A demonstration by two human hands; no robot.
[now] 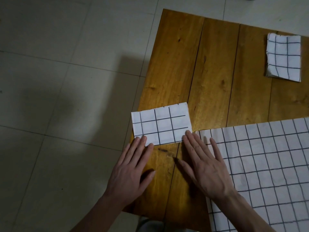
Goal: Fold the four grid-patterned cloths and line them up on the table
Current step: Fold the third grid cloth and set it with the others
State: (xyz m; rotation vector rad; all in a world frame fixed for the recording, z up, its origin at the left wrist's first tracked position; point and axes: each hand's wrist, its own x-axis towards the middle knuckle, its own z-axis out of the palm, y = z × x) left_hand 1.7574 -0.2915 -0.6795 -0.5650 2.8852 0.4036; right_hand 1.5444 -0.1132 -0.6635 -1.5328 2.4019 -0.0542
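Both flat hands (132,171) touch folded cloth (160,125).

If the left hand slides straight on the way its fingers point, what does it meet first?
The left hand already has fingertips on the near folded cloth; going on, it would likely push that cloth across the table.

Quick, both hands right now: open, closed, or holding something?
Left hand: open, flat, fingertips resting on the near folded cloth.
Right hand: open, flat, fingertips touching that cloth and the unfolded cloth.

The unfolded cloth (267,164) runs off the right and bottom edges; the right hand (207,166) hides its corner.
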